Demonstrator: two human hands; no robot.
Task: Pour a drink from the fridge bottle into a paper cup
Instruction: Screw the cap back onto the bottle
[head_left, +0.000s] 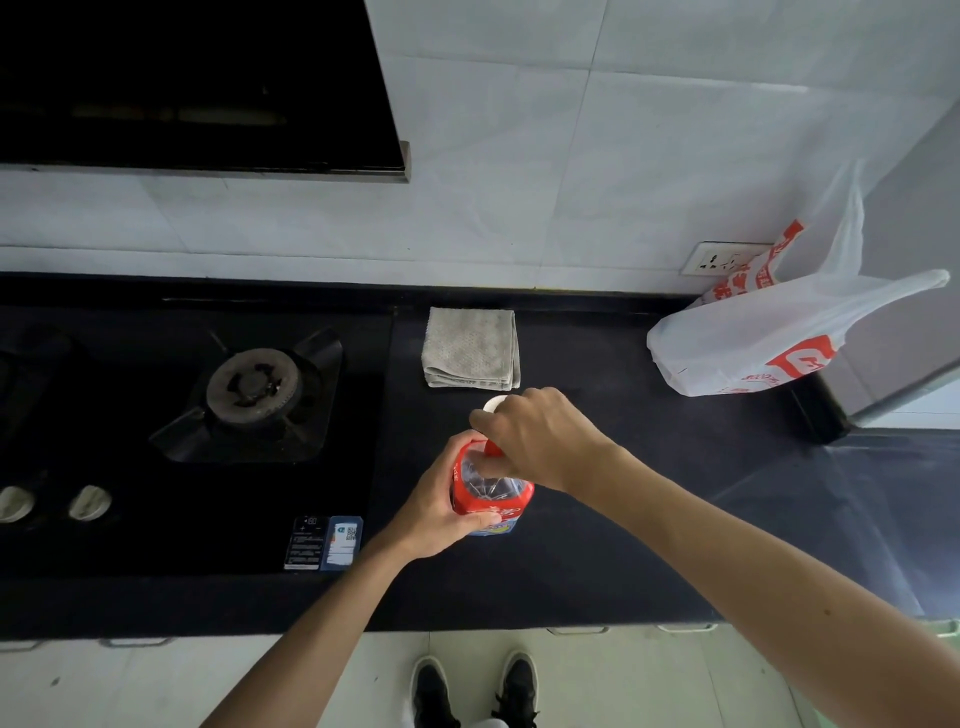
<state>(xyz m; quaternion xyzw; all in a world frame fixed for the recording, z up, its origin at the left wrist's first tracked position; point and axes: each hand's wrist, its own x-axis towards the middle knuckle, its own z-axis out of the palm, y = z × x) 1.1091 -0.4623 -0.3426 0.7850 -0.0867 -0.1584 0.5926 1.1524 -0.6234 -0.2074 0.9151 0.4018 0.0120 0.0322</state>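
Observation:
A clear bottle (496, 491) with a red label stands upright on the dark counter (649, 493). My left hand (441, 512) grips its body from the left side. My right hand (540, 441) comes over the top, and its fingers curl round the red cap (491, 448). Just behind my right hand, a white paper cup (493, 404) shows only a sliver of rim; the rest of it is hidden.
A folded grey cloth (471, 347) lies behind the cup near the wall. To the left is a black gas hob (254, 389) with knobs. A white and red plastic bag (779, 332) sits at the back right, below a wall socket (719, 258).

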